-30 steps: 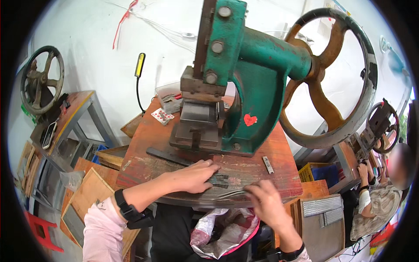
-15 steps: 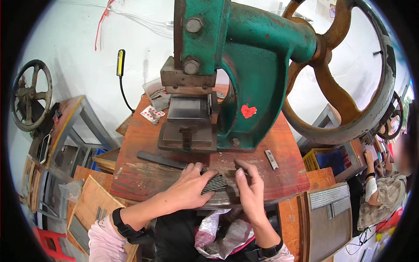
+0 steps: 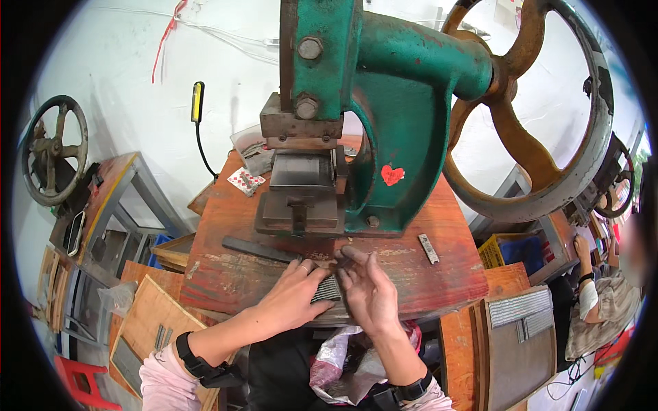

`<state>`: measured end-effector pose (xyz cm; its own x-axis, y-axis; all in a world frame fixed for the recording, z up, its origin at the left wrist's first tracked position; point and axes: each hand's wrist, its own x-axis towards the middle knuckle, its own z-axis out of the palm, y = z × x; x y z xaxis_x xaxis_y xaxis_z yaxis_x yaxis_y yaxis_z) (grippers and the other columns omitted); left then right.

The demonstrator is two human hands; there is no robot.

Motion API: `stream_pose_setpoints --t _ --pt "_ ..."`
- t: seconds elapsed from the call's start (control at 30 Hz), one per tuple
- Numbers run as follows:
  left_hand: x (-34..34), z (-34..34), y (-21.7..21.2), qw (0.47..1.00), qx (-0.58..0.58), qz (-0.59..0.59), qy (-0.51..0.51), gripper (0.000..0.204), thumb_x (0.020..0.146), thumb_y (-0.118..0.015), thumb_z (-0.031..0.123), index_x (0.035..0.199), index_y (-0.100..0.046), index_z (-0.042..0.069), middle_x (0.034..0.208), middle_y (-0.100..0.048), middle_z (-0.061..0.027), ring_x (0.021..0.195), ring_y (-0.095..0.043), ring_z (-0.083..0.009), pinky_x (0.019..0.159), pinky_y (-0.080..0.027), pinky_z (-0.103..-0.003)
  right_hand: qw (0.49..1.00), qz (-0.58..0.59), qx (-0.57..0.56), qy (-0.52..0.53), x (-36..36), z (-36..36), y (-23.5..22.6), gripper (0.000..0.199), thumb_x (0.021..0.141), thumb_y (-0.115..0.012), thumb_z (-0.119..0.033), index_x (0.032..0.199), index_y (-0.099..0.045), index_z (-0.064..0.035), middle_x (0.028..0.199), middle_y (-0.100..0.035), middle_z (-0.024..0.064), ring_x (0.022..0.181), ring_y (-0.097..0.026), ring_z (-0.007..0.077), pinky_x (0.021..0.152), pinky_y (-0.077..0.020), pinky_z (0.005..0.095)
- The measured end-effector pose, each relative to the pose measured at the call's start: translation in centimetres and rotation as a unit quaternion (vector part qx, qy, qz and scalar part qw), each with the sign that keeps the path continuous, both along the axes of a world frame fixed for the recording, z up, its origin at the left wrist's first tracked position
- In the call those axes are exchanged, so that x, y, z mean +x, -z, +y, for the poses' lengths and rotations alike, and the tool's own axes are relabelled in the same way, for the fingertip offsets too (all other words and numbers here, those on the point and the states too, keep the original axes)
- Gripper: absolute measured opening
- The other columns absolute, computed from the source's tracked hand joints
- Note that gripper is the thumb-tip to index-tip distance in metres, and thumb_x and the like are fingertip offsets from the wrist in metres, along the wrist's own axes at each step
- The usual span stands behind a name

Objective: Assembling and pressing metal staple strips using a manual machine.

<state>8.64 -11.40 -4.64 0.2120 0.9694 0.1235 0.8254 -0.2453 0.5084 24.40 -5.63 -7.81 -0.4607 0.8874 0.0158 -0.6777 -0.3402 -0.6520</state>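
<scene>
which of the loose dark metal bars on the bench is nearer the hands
The long flat bar, just left of the left hand. The short bar lies farther off, right of the press base.

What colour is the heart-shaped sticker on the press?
Red; the heart-shaped sticker sits on the green press, head view.

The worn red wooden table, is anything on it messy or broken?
Nothing looks broken or spilled. The worn red wooden table has scuffed, peeling paint, and a small grey metal strip lies loose and askew right of the big green metal press.
</scene>
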Motion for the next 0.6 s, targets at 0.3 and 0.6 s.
stream_pose_setpoints --t 0.3,0.6 --pt "-1.2 -3.4 -0.9 0.999 0.037 0.001 -0.004 0.066 0.079 -0.069 0.017 0.131 -0.038 -0.008 0.114 -0.051 -0.0261 0.108 -0.046 -0.0430 0.092 -0.040 -0.047 0.668 -0.476 0.572 -0.016 2.3 0.5 -1.1 0.053 0.075 -0.074 -0.013 0.123 -0.054 0.0005 0.113 -0.057 0.0194 0.109 -0.050 0.0370 0.094 -0.0417 0.0418" --pt "-2.1 -2.9 -2.2 0.985 0.154 -0.021 -0.068 0.064 0.082 -0.065 0.008 0.135 -0.034 -0.008 0.119 -0.047 -0.0281 0.109 -0.046 -0.0421 0.097 -0.038 -0.046 0.671 -0.467 0.565 0.111 1.0 1.9 -4.1 0.074 0.069 -0.081 -0.016 0.133 -0.045 -0.0004 0.113 -0.061 0.0182 0.107 -0.058 0.0323 0.090 -0.0479 0.0393"
